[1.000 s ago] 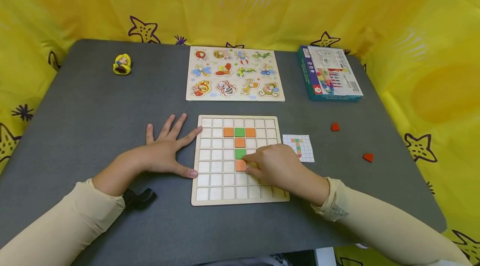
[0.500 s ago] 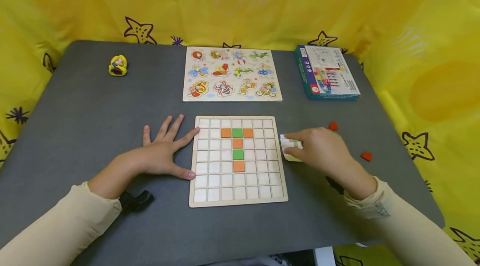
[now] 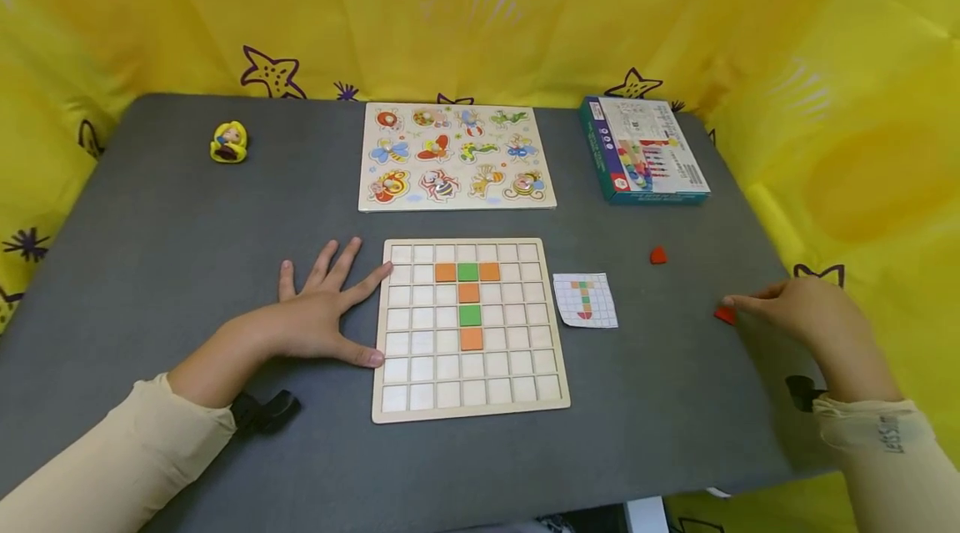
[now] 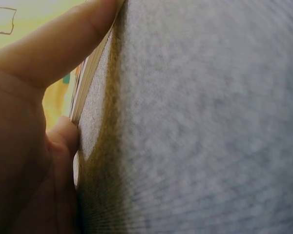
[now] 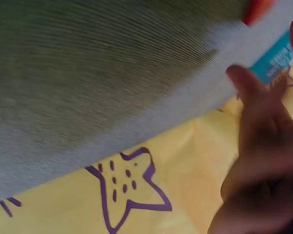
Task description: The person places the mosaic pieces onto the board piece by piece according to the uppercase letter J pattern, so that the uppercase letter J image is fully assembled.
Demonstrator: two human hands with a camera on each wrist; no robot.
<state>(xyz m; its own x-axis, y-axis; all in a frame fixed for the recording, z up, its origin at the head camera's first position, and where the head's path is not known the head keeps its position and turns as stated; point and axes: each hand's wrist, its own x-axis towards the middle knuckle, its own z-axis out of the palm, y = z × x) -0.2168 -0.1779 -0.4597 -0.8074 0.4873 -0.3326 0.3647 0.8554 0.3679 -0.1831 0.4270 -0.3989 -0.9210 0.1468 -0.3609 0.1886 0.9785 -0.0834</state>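
Observation:
My left hand (image 3: 318, 320) lies spread on the table, thumb and index fingertip touching the left edge of a wooden grid board (image 3: 378, 387). In the left wrist view its thumb and a finger meet the board's edge (image 4: 88, 80). Orange and green square tiles, such as the green tile (image 3: 470, 315), form a T on the board. Far right, my right hand (image 3: 813, 324) reaches over a red piece (image 3: 724, 314), fingertips at it and partly covering it. In the right wrist view, the fingers (image 5: 249, 87) look apart and the red piece (image 5: 259, 10) shows near the top.
Right of the board lies a pattern card (image 3: 607, 312); another red piece (image 3: 658, 255) sits beyond it. An insect puzzle board (image 3: 457, 203), a teal box (image 3: 656, 198) and a small yellow toy figure (image 3: 228, 142) are farther back. Yellow curtains border the grey table (image 3: 300, 466).
My right hand has left the board, passed over the pattern card and moved right to the red piece. The card now lies uncovered, slightly turned. The left hand stays at the board's edge.

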